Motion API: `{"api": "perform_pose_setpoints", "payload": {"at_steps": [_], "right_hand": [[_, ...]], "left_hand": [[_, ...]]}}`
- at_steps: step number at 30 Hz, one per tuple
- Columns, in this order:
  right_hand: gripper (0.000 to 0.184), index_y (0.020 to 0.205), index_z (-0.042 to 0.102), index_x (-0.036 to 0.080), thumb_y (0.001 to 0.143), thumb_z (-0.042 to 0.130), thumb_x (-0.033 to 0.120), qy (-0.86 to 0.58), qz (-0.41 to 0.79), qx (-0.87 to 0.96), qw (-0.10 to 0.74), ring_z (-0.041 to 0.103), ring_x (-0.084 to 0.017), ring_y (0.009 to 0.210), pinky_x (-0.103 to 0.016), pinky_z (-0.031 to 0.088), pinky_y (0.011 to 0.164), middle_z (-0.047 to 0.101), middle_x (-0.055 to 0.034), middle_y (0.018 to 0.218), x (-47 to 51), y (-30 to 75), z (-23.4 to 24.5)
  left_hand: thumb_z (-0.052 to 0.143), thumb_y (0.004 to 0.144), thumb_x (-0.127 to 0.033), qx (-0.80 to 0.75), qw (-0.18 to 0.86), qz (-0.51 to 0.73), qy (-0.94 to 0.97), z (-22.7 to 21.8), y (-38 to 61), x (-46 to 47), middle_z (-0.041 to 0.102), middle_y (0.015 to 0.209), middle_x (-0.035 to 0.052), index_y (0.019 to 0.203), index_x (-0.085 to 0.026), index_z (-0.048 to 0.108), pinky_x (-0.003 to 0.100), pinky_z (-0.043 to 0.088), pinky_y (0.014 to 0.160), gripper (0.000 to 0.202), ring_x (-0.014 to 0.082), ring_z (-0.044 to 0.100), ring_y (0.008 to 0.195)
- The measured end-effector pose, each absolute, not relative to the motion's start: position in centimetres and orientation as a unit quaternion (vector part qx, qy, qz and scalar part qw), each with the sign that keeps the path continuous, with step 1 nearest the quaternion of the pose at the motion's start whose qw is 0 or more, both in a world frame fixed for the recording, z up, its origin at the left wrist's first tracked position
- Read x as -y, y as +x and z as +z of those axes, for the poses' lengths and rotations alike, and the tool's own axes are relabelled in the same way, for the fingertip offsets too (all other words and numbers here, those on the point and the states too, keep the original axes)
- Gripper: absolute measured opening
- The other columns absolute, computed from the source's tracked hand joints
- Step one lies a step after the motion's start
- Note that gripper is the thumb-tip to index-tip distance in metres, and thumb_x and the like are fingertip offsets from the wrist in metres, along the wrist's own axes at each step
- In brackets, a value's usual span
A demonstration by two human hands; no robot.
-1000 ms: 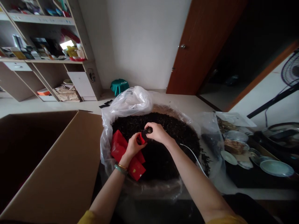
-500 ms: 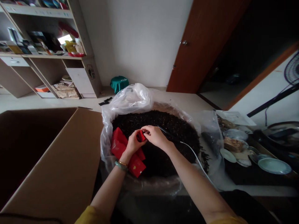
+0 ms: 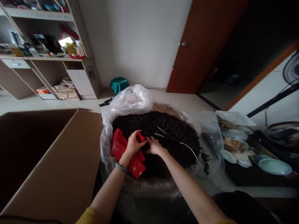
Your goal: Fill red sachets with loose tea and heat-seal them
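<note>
A big heap of dark loose leaves point(image 3: 168, 127) fills a clear plastic bag point(image 3: 130, 101) in front of me. My left hand point(image 3: 132, 144) is closed round a small red pouch point(image 3: 140, 137) held over the heap. My right hand point(image 3: 153, 146) lies just right of it, fingers curled down into the leaves; what they hold is hidden. More red pouches point(image 3: 123, 152) lie stacked at the bag's left edge, under my left wrist. A black tool with a white cord point(image 3: 167, 135) rests on the leaves beyond my right hand.
A large open cardboard box point(image 3: 46, 161) stands at my left. At the right a dark table point(image 3: 252, 174) carries several plates point(image 3: 275, 166) and dishes. Shelves point(image 3: 46, 56), a green stool point(image 3: 119, 84), a brown door point(image 3: 205, 43) and a fan point(image 3: 291, 67) stand beyond.
My right hand has dropped from the pouch's top down into the leaves, leaving the black tool lying on the heap. The left hand still holds the red pouch.
</note>
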State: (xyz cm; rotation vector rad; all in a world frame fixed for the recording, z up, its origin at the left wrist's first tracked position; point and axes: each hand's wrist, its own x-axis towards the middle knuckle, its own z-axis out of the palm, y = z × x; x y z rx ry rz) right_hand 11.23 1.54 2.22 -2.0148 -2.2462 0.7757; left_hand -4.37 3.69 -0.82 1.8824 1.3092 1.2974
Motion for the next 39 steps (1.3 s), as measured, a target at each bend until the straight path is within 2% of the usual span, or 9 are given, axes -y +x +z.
{"api": "perform_pose_setpoints", "payload": {"at_steps": [5,8,12,15,19,21,28,33,39], "right_hand": [[0.072,0.130,0.043,0.024,0.063,0.071,0.020,-0.629,0.234,0.741,0.013,0.059,-0.024,0.098,-0.031,0.045,0.075,0.048,-0.0105,0.119,-1.1,10.2,1.8],[0.069,0.129,0.045,0.022,0.065,0.069,0.016,-0.634,0.216,0.742,0.008,0.061,-0.024,0.096,-0.031,0.046,0.074,0.050,-0.0121,0.119,-0.7,10.1,1.5],[0.041,0.111,0.060,0.019,0.072,0.058,0.008,-0.637,0.203,0.742,0.050,0.062,-0.023,0.093,-0.031,0.047,0.075,0.060,-0.0103,0.107,-0.8,10.9,1.8],[0.029,0.096,0.064,0.019,0.071,0.056,0.007,-0.634,0.218,0.728,0.142,0.064,-0.019,0.086,-0.028,0.050,0.073,0.065,-0.0056,0.095,-1.5,12.4,3.4],[0.026,0.093,0.064,0.021,0.070,0.056,0.010,-0.591,0.289,0.686,0.310,0.058,-0.009,0.054,-0.020,0.049,0.047,0.067,0.0006,0.090,-2.4,13.8,7.4],[0.027,0.094,0.064,0.021,0.069,0.058,0.012,-0.556,0.297,0.696,0.343,0.057,-0.008,0.054,-0.019,0.049,0.045,0.066,0.0006,0.091,-2.7,13.4,9.4],[0.040,0.104,0.067,0.021,0.067,0.061,0.006,-0.543,0.264,0.734,0.312,0.063,-0.009,0.065,-0.023,0.053,0.067,0.063,-0.0038,0.099,-2.7,10.6,12.0],[0.031,0.105,0.066,0.020,0.078,0.054,0.011,-0.562,0.219,0.730,0.322,0.063,-0.011,0.069,-0.026,0.052,0.073,0.067,-0.0040,0.096,-1.6,10.7,11.2],[0.024,0.099,0.068,0.019,0.086,0.057,0.036,-0.563,0.100,0.816,0.089,0.061,-0.022,0.094,-0.029,0.046,0.080,0.068,-0.0087,0.102,0.0,9.4,10.1]], "left_hand": [[0.077,0.063,-0.032,-0.479,0.241,0.483,0.692,-0.9,-4.3,-3.8,0.066,0.101,0.0069,0.115,-0.019,0.055,0.034,0.054,0.078,0.058,0.0204,0.064,0.087],[0.077,0.063,-0.032,-0.478,0.242,0.479,0.696,-1.0,-4.4,-3.8,0.065,0.107,0.0094,0.117,-0.017,0.053,0.035,0.054,0.079,0.061,0.0217,0.064,0.091],[0.077,0.063,-0.031,-0.469,0.243,0.479,0.701,-0.9,-4.4,-3.8,0.063,0.112,0.0094,0.118,-0.018,0.052,0.036,0.054,0.080,0.061,0.0223,0.063,0.096],[0.076,0.064,-0.027,-0.461,0.238,0.480,0.707,-0.6,-4.4,-3.7,0.062,0.110,0.0072,0.115,-0.019,0.053,0.036,0.053,0.082,0.057,0.0218,0.062,0.097],[0.076,0.063,-0.024,-0.454,0.224,0.480,0.716,-0.2,-4.3,-3.6,0.061,0.106,0.0062,0.112,-0.020,0.055,0.037,0.052,0.085,0.053,0.0220,0.061,0.097],[0.077,0.062,-0.025,-0.454,0.220,0.482,0.717,-0.1,-4.3,-3.6,0.060,0.106,0.0061,0.111,-0.020,0.055,0.037,0.052,0.085,0.054,0.0221,0.061,0.097],[0.077,0.060,-0.024,-0.450,0.223,0.493,0.710,-0.3,-4.4,-3.6,0.060,0.105,0.0062,0.114,-0.019,0.053,0.036,0.052,0.084,0.059,0.0214,0.061,0.095],[0.076,0.062,-0.024,-0.452,0.233,0.494,0.705,-0.2,-4.3,-3.6,0.061,0.106,0.0061,0.116,-0.020,0.053,0.036,0.051,0.086,0.059,0.0212,0.061,0.096],[0.074,0.059,-0.014,-0.457,0.239,0.479,0.710,-0.4,-4.5,-3.4,0.061,0.111,0.0090,0.121,-0.019,0.051,0.040,0.048,0.091,0.066,0.0230,0.059,0.099]]}}
